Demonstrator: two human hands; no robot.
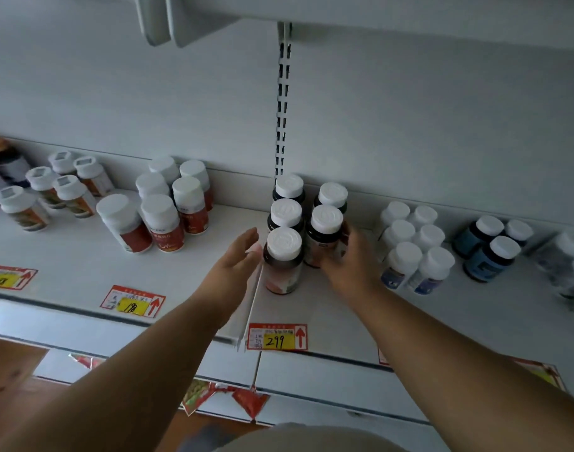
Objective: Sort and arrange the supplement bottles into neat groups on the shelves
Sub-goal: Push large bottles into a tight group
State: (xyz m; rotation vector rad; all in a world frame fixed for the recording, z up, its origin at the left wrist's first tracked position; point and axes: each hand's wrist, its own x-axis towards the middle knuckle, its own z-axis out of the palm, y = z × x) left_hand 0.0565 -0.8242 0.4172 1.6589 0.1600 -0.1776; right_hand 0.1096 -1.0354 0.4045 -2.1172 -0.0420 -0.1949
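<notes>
On the white metal shelf (83, 272), five dark-bodied supplement bottles with white ribbed caps (284, 256) stand upright in two rows just right of the thin white shelf divider (254, 298): three in the left row, two in the right. The right hand (347, 265) wraps its fingers around the front bottle of the right row (325, 236), gripping its body from the right side. The left hand (236, 259) hovers with fingers straight and spread loosely, just left of the divider and close to the front bottle of the left row, holding nothing.

To the left stands a cluster of six white bottles with red labels (163, 220), and farther left a group with orange labels (50, 190). To the right, six small white bottles with blue labels (413, 243) sit in two tidy rows, then three dark blue bottles (488, 249). A red-and-yellow price tag reading 299 (277, 337) hangs on the shelf edge below the dark bottles.
</notes>
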